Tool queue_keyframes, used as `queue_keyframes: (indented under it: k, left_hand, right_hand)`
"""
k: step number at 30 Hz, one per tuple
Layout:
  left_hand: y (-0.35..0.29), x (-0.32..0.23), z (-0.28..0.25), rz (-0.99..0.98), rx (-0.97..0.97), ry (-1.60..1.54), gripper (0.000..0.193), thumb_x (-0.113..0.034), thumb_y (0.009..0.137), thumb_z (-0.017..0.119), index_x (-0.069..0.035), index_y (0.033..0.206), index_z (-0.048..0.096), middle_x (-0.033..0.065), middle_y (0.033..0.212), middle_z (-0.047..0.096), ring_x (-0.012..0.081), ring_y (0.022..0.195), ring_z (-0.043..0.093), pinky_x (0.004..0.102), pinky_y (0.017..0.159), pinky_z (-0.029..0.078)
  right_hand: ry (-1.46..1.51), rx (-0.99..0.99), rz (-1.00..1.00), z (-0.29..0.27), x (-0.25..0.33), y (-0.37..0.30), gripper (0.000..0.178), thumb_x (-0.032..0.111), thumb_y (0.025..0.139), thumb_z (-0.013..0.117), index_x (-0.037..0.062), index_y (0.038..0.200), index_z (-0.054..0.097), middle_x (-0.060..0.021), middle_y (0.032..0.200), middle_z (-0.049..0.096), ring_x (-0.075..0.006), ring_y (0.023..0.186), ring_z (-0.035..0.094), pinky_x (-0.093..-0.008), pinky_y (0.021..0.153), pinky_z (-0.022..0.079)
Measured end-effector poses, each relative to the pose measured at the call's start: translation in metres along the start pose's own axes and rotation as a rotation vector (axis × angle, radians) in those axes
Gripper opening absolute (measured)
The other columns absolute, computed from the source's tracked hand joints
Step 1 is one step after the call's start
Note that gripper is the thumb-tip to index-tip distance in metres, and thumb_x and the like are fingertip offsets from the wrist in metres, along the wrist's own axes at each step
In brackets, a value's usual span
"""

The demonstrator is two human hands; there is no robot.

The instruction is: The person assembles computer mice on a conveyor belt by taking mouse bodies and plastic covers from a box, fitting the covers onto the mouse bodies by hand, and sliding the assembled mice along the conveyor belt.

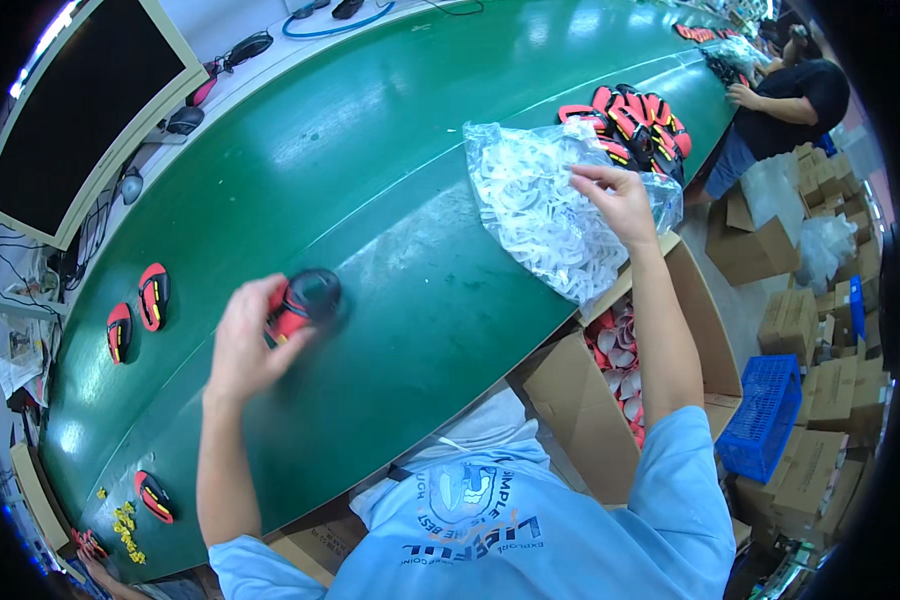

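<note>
My left hand (242,338) is closed round a red-and-black plastic casing (292,312) just over the green work surface; its rounded black end is blurred. My right hand (618,203) is above a clear bag (490,205) heaped with small white plastic pieces (540,200). Its thumb and fingertips are pinched together, and whatever is between them is too small to make out. Beyond that bag lies a pile of similar red-and-black casings (630,125) with yellow details.
Two casings (153,297) lie at the left, with another casing (153,497) beside yellow bits (127,532). An open carton (580,410) of red and white parts stands at the near edge. A monitor (85,110) is far left; a co-worker (790,110) works far right, near a blue crate (760,415).
</note>
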State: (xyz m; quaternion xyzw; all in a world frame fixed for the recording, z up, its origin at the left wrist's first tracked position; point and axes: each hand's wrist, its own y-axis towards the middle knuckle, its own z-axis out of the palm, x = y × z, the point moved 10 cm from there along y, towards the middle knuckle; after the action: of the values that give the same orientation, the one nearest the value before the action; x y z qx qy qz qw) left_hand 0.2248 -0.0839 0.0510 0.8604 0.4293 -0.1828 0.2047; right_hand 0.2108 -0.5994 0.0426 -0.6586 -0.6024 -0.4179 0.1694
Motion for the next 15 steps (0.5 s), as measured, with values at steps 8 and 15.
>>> queue_keyframes:
  k: [8, 15]
  left_hand:
    - [-0.034, -0.067, 0.053, -0.023, -0.122, 0.011, 0.068, -0.041, 0.076, 0.095, -0.001, 0.123, 0.068, 0.0174, 0.115, 0.067, 0.0398, 0.107, 0.062, 0.0490, 0.095, 0.053]
    - [-0.044, -0.071, 0.071, -0.102, -0.167, -0.041, 0.071, -0.041, 0.075, 0.095, -0.004, 0.130, 0.070, 0.0132, 0.109, 0.064, 0.0327, 0.098, 0.061, 0.0436, 0.085, 0.053]
  right_hand:
    - [0.384, 0.150, -0.217, 0.112, 0.161, -0.105, 0.022, -0.002, 0.090, 0.083, 0.0052, 0.111, 0.085, -0.0069, 0.100, 0.077, -0.0105, 0.076, 0.067, -0.0240, 0.068, 0.051]
    - [0.396, 0.341, 0.003, 0.208, 0.154, -0.138, 0.016, 0.004, 0.090, 0.086, 0.0066, 0.106, 0.086, -0.0032, 0.092, 0.068, -0.0090, 0.070, 0.057, -0.0267, 0.058, 0.042]
